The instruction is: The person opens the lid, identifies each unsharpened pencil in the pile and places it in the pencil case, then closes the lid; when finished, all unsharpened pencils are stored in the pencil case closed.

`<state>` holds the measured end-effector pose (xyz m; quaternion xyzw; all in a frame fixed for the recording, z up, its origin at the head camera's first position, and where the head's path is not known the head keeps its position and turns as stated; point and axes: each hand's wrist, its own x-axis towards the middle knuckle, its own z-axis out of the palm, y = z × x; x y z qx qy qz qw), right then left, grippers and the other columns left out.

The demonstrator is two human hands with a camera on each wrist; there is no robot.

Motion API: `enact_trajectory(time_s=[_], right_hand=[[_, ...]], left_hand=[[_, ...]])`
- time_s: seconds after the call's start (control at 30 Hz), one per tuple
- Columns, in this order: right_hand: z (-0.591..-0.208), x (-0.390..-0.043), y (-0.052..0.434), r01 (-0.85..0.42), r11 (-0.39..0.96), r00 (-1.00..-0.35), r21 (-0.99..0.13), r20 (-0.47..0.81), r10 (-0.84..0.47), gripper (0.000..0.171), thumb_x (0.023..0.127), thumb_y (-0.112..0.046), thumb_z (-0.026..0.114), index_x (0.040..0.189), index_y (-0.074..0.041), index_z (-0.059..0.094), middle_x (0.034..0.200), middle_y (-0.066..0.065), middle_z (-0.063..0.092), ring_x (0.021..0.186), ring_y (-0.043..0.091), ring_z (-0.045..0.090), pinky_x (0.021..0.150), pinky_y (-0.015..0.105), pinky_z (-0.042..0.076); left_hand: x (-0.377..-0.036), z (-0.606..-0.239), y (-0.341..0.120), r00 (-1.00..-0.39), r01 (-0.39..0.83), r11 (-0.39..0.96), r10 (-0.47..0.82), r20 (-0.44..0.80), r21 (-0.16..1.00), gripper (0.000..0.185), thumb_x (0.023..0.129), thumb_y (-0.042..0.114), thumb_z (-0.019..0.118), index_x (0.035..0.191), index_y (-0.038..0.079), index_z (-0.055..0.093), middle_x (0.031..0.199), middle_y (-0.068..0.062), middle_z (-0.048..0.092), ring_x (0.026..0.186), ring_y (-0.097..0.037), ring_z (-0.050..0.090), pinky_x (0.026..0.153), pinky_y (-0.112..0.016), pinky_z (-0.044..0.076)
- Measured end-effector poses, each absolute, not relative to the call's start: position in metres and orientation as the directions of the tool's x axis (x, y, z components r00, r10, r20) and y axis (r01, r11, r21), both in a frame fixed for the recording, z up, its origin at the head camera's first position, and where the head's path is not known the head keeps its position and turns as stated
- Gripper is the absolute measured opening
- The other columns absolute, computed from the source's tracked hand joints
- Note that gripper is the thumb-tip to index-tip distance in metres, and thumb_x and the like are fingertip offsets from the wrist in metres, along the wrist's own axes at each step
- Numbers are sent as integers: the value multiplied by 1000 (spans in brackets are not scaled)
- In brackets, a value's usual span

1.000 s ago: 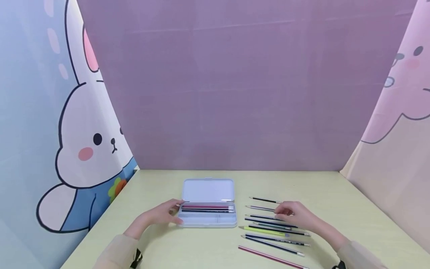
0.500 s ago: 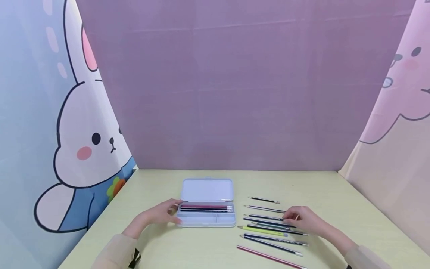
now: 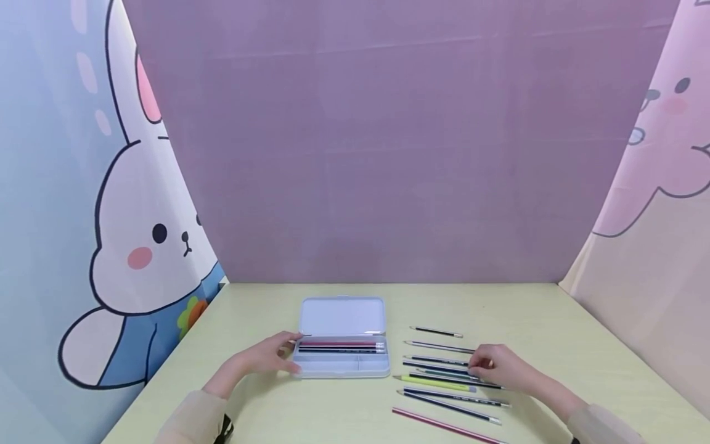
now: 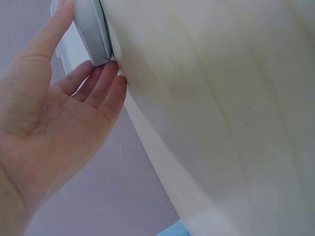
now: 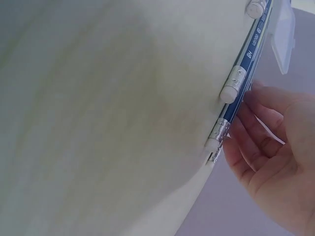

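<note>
Pencils (image 3: 449, 382) lie in a loose row on the table (image 3: 554, 333), right hand (image 3: 499, 368) resting relaxed fingertips on their eraser ends. Left hand (image 3: 266, 356) touches the open pencil case (image 3: 342, 364) with straight fingers.

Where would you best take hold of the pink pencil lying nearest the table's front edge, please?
Probably near the middle of the pink pencil, from above, finger and thumb either side. It lies flat, apart from the other pencils, so both long sides look free. The right hand is nearest.
</note>
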<state>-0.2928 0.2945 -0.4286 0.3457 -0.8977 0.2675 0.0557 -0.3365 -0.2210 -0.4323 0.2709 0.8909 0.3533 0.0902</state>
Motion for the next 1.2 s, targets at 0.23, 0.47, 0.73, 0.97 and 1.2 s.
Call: enact_trajectory(time_s=[0.23,0.47,0.73,0.97,1.2], right_hand=[[-432,-294,296,-641,651,-766,-406,291,-573,4,81,-6,69,82,-9,67,76,-9,57,67,-7,47,55,17,47],[-432,-294,295,-647,672,-762,-360,294,-577,5,79,-4,69,83,-7,70,75,-10,56,65,-7,44,53,17,45],[-430,-295,295,-616,700,-787,-362,269,-555,3,82,-10,69,82,-7,70,76,-11,56,66,-6,45,55,17,45],[-423,-290,293,-604,673,-795,-428,255,-551,4,83,-10,67,83,-7,65,76,-10,59,67,-6,48,56,18,48],[-416,-286,293,-598,649,-793,-471,234,-562,1,85,-7,64,86,-8,65,76,-9,62,68,-5,50,57,18,48]], left_hand=[[-337,-433,-221,-840,414,611,542,26,675,79,78,29,76,136,-8,38,132,-26,47,117,-40,49,99,-54,42],[-337,-434,-221,-839,413,610,543,22,676,79,78,29,76,136,-7,38,132,-25,47,117,-40,50,99,-54,42],[-335,-430,-220,-847,398,616,532,14,679,78,78,27,76,137,-7,38,133,-25,47,117,-40,49,100,-54,42],[-335,-429,-220,-843,399,605,538,16,688,78,78,27,76,137,-8,38,132,-26,47,117,-40,49,99,-54,42],[-335,-429,-219,-852,378,624,523,-5,684,77,79,27,76,138,-5,38,134,-24,46,118,-39,48,100,-54,41]])
